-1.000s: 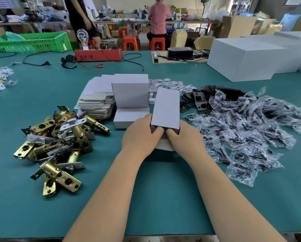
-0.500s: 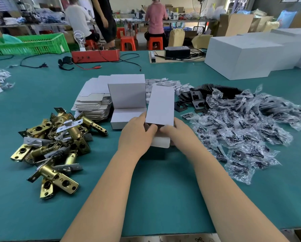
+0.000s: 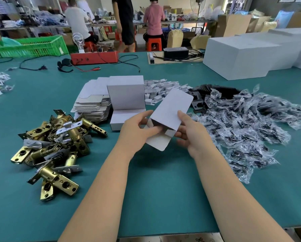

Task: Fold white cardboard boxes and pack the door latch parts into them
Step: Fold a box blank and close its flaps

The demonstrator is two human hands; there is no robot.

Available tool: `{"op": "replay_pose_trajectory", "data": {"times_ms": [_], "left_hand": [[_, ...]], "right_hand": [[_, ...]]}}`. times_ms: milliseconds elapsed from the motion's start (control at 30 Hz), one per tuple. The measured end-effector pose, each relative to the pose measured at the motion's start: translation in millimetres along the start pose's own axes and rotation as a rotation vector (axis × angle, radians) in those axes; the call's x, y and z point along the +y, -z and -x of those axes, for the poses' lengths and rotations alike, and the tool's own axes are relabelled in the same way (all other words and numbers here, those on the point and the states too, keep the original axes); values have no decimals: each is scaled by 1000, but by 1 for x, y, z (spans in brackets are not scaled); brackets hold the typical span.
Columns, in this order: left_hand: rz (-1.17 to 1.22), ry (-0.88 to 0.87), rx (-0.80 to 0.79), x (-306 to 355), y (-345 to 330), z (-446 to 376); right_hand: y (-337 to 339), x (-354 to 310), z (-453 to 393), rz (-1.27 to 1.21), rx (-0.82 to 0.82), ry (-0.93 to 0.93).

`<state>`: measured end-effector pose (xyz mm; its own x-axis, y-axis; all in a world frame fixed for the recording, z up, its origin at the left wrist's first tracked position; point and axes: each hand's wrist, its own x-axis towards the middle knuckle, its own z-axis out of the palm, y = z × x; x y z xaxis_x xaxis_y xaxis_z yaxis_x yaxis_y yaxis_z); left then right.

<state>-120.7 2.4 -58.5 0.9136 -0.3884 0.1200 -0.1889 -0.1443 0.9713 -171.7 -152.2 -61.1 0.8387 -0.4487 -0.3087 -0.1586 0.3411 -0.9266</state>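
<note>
I hold a small white cardboard box [image 3: 170,110] tilted above the green table, its open end with loose flaps toward me. My left hand [image 3: 137,130] grips its left side, fingers at the open end. My right hand [image 3: 190,133] holds the right side, thumb on top. A pile of brass door latches [image 3: 55,145] lies to the left. Clear bags of small black parts [image 3: 242,126] are heaped to the right. A stack of flat box blanks [image 3: 92,105] sits behind, beside a folded box [image 3: 127,96] standing on another.
Small white cardboard inserts [image 3: 163,88] and black metal plates [image 3: 197,102] lie behind the held box. Large white cartons [image 3: 242,55] stand at the back right, a red device [image 3: 93,57] with cables and a green crate [image 3: 29,47] at the back. People work beyond the table.
The box was pressed upright on the table under both hands; now it is lifted and tilted to the right, its open flapped end turned toward me.
</note>
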Motion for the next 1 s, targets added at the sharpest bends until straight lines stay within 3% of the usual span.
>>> {"op": "replay_pose_trajectory", "data": {"times_ms": [100,167,233,367,567,667,767,900,1000], "left_hand": [[623,144,-83,5,6,-3],[770,140,-147,5,10,-4],[668,119,-141,4,4,-2],[226,85,110,0,-19,3],[181,5,301,1,-32,5],[9,-111,397,-3,-30,7],[-158,-308,395,-2,-25,7],[-228,-290,315,-4,-22,4],[-218,-277,379,-4,-23,4]], "right_hand": [[1,0,0,-250,-12,-7],[1,-1,0,-360,-28,-2],[0,-1,1,-380,-71,2],[-9,6,5,-384,-160,14],[-10,9,4,-369,-185,29],[-13,10,3,-332,-194,47],[-15,10,3,-305,-207,102],[-14,11,3,-261,-232,191],[-15,11,4,-246,-246,216]]}}
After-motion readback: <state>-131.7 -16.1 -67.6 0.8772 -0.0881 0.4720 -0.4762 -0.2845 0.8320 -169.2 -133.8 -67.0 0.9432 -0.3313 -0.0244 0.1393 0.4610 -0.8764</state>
